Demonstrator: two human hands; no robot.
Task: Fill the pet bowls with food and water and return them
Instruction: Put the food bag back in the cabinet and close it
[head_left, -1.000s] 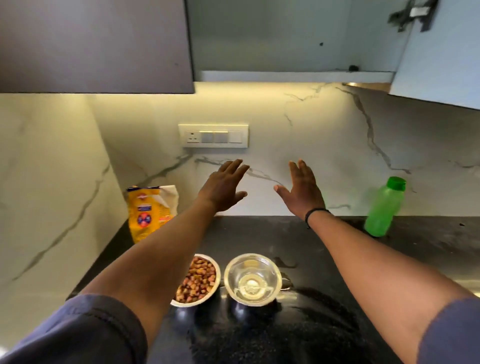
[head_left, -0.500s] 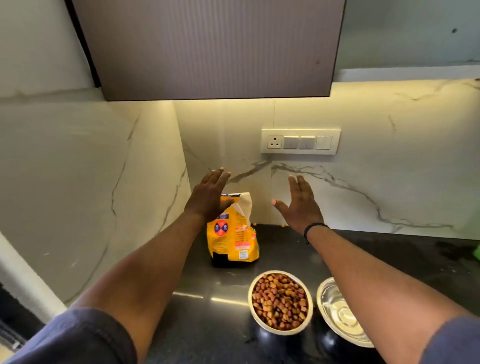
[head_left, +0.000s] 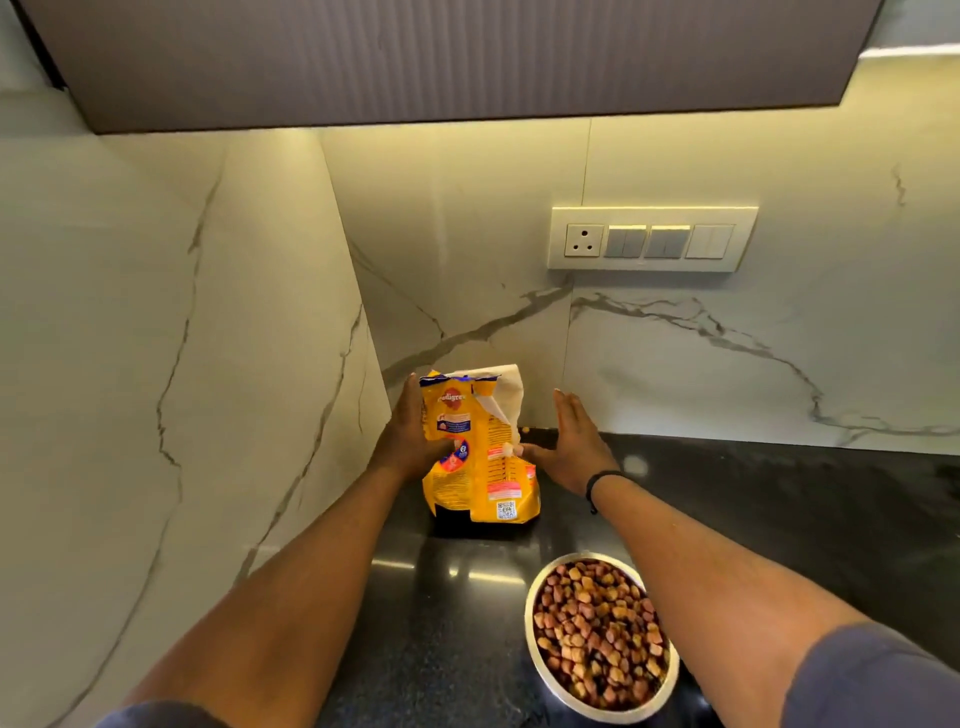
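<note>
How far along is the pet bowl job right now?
Food looks done: the steel bowl is full of kibble. In hand: the left hand grips the yellow food bag, the right hand open beside it. The water bowl is out of view; returning the bowls remains.

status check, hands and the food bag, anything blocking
Left hand gripping yellow food bag. Right hand open beside it. Food bowl full, near right forearm. Nothing blocking.

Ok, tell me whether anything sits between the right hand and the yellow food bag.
Nothing visible does. The right hand is open just beside the yellow pet-food bag, thumb near its edge; the left hand already grips the other side.
</note>
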